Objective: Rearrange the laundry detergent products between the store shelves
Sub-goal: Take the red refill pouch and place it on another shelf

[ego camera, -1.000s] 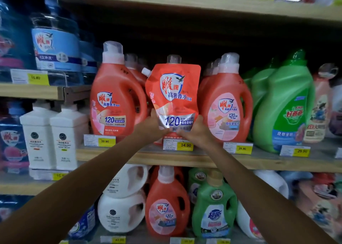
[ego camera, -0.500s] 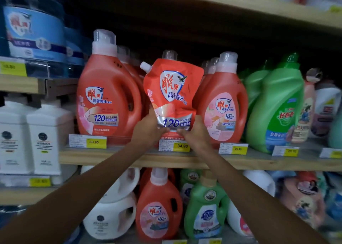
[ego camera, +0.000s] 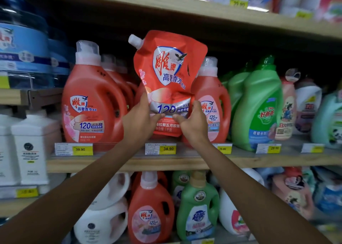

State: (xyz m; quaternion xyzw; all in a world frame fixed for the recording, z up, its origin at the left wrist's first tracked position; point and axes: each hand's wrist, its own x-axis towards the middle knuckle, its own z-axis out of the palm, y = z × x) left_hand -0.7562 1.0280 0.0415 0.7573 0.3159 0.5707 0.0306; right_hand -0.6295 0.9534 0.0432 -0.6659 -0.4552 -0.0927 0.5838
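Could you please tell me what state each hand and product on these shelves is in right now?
Left hand: gripping the pouch's lower left.
Right hand: gripping the pouch's lower right.
Red soft refill pouch with white corner spout: held up, tilted, capped.
Large red plastic jug with clear cap: upright on the shelf, capped.
Large green plastic jug: upright on the shelf, capped.
White square bottle: upright, capped.

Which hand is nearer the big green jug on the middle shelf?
Right. The right hand grips the pouch nearer the green jug; the left hand holds the pouch's far side.
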